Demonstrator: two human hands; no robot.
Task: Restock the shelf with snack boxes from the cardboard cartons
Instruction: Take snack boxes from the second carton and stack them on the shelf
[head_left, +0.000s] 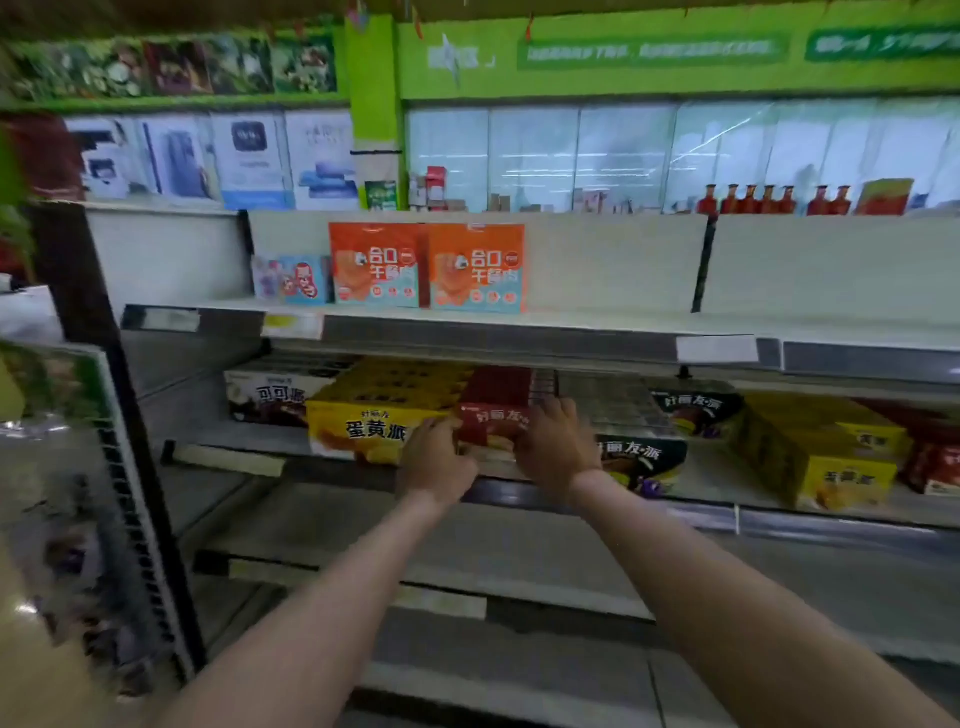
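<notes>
Both hands, the left hand and right hand, held a red snack box on the middle shelf, fingers seemingly curled around its ends, needing a push beside the yellow boxes.

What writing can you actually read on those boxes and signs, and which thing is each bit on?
"蛋黄派": yellow box, middle shelf.
"好丽友": red box that the left hand and right hand grip.
"好丽友·派": dark box, right of the hands.
"可可派": dark-and-white box, far left.
"午餐肉": two orange boxes, upper shelf.
Green wall signs, price tags and posters: too blurred to read.
</notes>
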